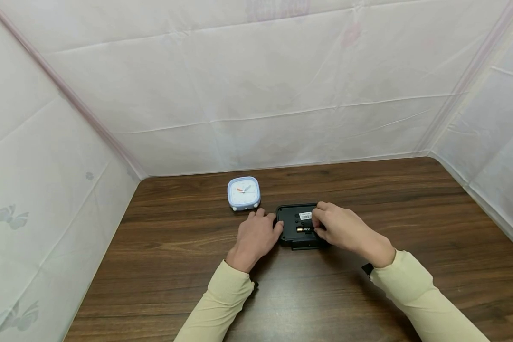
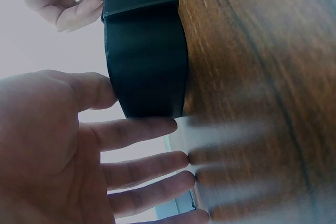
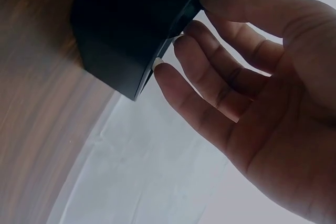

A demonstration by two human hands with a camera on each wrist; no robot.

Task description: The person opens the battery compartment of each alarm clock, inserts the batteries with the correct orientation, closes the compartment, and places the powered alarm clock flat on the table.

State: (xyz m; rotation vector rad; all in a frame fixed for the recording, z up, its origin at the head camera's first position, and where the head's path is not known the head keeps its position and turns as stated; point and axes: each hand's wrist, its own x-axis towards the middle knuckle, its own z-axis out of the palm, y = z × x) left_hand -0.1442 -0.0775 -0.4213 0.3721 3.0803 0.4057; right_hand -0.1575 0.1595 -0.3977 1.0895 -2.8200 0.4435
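Note:
A black box-like device [image 1: 289, 224] lies on the table with its screwed back facing up. A battery [image 1: 303, 229] with a copper-coloured end sits in a slot in that back, below a white barcode label [image 1: 305, 215]. My left hand [image 1: 257, 232] rests at the device's left end. In the left wrist view, its thumb touches the upper edge and its straight index finger lies along the end face. My right hand [image 1: 342, 227] bends over the slot, thumb and forefinger pinching at the battery's right end. The fingertips' contact is partly hidden in the right wrist view.
A light blue and white clock [image 1: 243, 193] lies face up behind my left hand, close to its fingertips. The brown wooden table [image 1: 175, 275] is bordered at the back and sides by pale sheeting [image 1: 256, 95].

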